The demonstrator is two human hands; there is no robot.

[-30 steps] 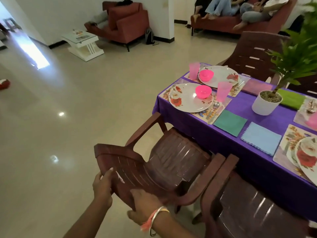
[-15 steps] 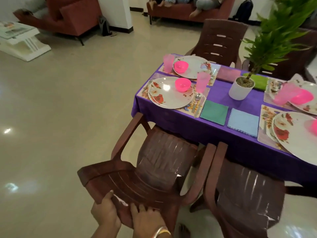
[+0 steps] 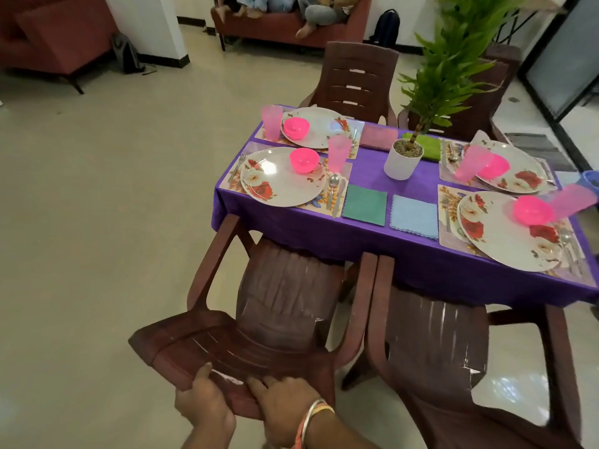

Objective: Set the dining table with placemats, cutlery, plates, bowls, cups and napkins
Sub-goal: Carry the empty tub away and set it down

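Head view | left hand [image 3: 205,408] and right hand [image 3: 287,405] each clamped on chair [image 3: 282,303] backrest top | chair stands before surface [image 3: 369,176], left of plant pot [image 3: 402,163] | plate [image 3: 278,187] with bowl [image 3: 304,160] on surface, left of plant pot

two chairs [image 3: 278,306] before table [image 3: 372,241], plant pot [image 3: 402,160] on it
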